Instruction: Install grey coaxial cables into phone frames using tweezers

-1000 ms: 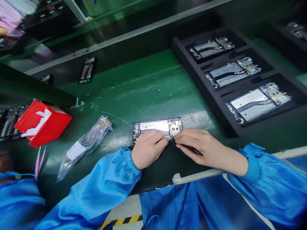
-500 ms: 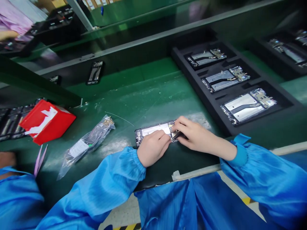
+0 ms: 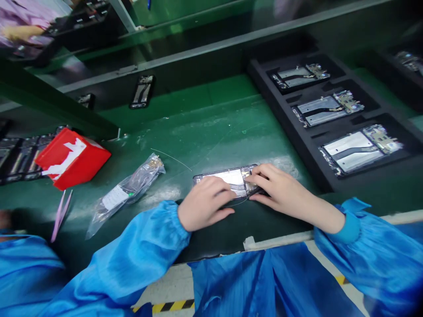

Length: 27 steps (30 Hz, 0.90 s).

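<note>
An opened phone chassis (image 3: 235, 177) with a silver inner plate lies flat on the green bench, close to the front edge. My left hand (image 3: 206, 201) rests over its left part, fingers stretched across the plate and thumb held apart off the near edge. At the other end, my right hand (image 3: 276, 186) has its thumb at the near side and fingertips on the board section, spanning that end. Something dark sits between thumb and fingers there; I cannot tell what it is. A thin wire (image 3: 239, 203) curves along the chassis's near edge.
A black foam tray (image 3: 287, 127) at right holds several opened phones (image 3: 353, 152). To the left lie a clear bag of cables (image 3: 132, 187), a red box (image 3: 74, 158) and pink tweezers (image 3: 60, 218). A loose white wire (image 3: 172, 157) lies behind the chassis. A neighbour's blue sleeve (image 3: 28, 273) is at lower left.
My left hand has moved left and its thumb has spread from the fingers. The right-hand fingers have opened wider around the chassis end. A thin wire now shows at the near edge. The view has shifted slightly.
</note>
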Tool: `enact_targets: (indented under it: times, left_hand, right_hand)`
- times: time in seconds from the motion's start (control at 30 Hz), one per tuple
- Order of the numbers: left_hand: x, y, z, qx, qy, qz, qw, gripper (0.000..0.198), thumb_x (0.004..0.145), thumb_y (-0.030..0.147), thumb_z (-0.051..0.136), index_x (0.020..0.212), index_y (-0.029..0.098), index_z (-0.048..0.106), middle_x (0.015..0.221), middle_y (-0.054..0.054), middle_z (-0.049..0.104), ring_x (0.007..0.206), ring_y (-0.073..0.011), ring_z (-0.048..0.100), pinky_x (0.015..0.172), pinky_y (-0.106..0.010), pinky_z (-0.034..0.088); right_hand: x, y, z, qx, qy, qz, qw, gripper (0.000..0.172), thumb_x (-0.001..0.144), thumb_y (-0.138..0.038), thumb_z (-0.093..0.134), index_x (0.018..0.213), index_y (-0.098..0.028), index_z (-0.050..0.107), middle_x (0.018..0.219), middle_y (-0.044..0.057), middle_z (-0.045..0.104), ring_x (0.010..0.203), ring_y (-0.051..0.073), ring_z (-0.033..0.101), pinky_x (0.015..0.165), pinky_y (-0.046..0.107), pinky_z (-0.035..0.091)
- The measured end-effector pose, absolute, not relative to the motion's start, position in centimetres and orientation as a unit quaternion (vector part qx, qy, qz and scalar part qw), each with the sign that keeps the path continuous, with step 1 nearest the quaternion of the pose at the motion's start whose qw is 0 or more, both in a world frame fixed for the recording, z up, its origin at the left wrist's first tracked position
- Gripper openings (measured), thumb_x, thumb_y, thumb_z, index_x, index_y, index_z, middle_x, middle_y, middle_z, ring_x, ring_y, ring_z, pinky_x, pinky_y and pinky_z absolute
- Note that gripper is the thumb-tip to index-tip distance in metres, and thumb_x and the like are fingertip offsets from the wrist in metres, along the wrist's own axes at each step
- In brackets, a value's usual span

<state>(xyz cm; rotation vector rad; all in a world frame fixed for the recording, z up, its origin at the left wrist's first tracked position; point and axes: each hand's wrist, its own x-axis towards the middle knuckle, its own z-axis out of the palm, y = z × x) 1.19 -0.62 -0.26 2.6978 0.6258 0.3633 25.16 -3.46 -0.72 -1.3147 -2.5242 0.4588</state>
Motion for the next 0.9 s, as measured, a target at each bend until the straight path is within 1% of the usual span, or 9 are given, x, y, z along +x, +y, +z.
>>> enact_targets:
  times: [0.1,0.17,0.23,0.33,0.43,0.53,0.67,0.9]
  left_hand:
    - [-2.2,0.1,-0.1,0.936,0.262,0.143,0.186,0.038,0.079,0.037,0.057,0.110,0.017,0.050,0.107,-0.012,0.054,0.107,-0.0247,0.047,0.089,-0.042,0.042]
    - [-3.9,0.0,-0.3,0.932,0.272,0.156,0.180,0.039,0.079,0.033,0.059,0.113,0.017,0.049,0.109,-0.012,0.055,0.112,-0.0253,0.046,0.091,-0.044,0.042]
    - [-4.8,-0.2,-0.6,0.935,0.263,0.165,0.171,0.038,0.081,0.028,0.056,0.116,0.018,0.047,0.112,-0.012,0.055,0.116,-0.0250,0.044,0.094,-0.045,0.040]
    - [-4.7,-0.3,-1.1,0.941,0.249,0.166,0.157,0.041,0.083,0.022,0.052,0.122,0.016,0.043,0.119,-0.013,0.053,0.121,-0.0243,0.040,0.098,-0.046,0.037]
    - [-4.3,0.0,-1.3,0.950,0.229,0.156,0.147,0.040,0.084,0.021,0.049,0.122,0.014,0.043,0.122,-0.013,0.052,0.121,-0.0226,0.041,0.100,-0.045,0.037]
    - [-4.2,0.3,-1.4,0.956,0.202,0.159,0.143,0.035,0.084,0.019,0.046,0.119,0.015,0.048,0.117,-0.011,0.056,0.115,-0.0202,0.047,0.099,-0.043,0.039]
    - [-4.4,0.2,-1.4,0.958,0.185,0.167,0.141,0.031,0.085,0.017,0.044,0.115,0.016,0.052,0.112,-0.009,0.059,0.113,-0.0194,0.049,0.097,-0.041,0.042]
    - [-4.6,0.2,-1.5,0.962,0.177,0.160,0.133,0.030,0.085,0.017,0.043,0.113,0.016,0.054,0.115,-0.010,0.058,0.113,-0.0212,0.048,0.098,-0.042,0.042]
  right_hand:
    - [26.1,-2.5,-0.6,-0.459,-0.873,0.101,0.128,0.023,0.083,-0.025,0.049,0.105,-0.017,0.054,0.101,0.012,0.054,0.092,0.025,0.048,0.078,0.041,0.042]
    - [25.8,-1.9,-0.2,-0.457,-0.873,0.090,0.144,0.022,0.082,-0.024,0.050,0.102,-0.017,0.055,0.101,0.012,0.055,0.091,0.025,0.048,0.077,0.041,0.042]
    - [24.4,-1.7,0.2,-0.429,-0.883,0.109,0.156,0.018,0.081,-0.023,0.051,0.097,-0.017,0.057,0.098,0.011,0.056,0.089,0.024,0.048,0.076,0.039,0.041]
    - [21.0,-1.9,0.2,-0.379,-0.905,0.128,0.145,0.012,0.079,-0.024,0.053,0.087,-0.017,0.058,0.091,0.009,0.057,0.084,0.023,0.048,0.072,0.036,0.039]
    - [18.5,-2.2,-0.4,-0.364,-0.919,0.093,0.123,0.008,0.081,-0.021,0.051,0.079,-0.016,0.057,0.082,0.007,0.056,0.077,0.021,0.047,0.066,0.033,0.035]
    - [18.1,-2.3,-0.8,-0.344,-0.925,0.096,0.128,0.015,0.084,-0.015,0.043,0.076,-0.016,0.057,0.075,0.005,0.054,0.072,0.018,0.045,0.064,0.031,0.033]
    - [19.0,-2.2,-0.8,-0.341,-0.917,0.147,0.146,0.015,0.082,-0.012,0.044,0.077,-0.016,0.057,0.075,0.005,0.054,0.073,0.017,0.045,0.065,0.029,0.033]
    - [19.5,-1.7,-0.8,-0.361,-0.912,0.141,0.137,0.012,0.079,-0.010,0.047,0.078,-0.017,0.057,0.077,0.005,0.054,0.073,0.017,0.046,0.065,0.029,0.032]
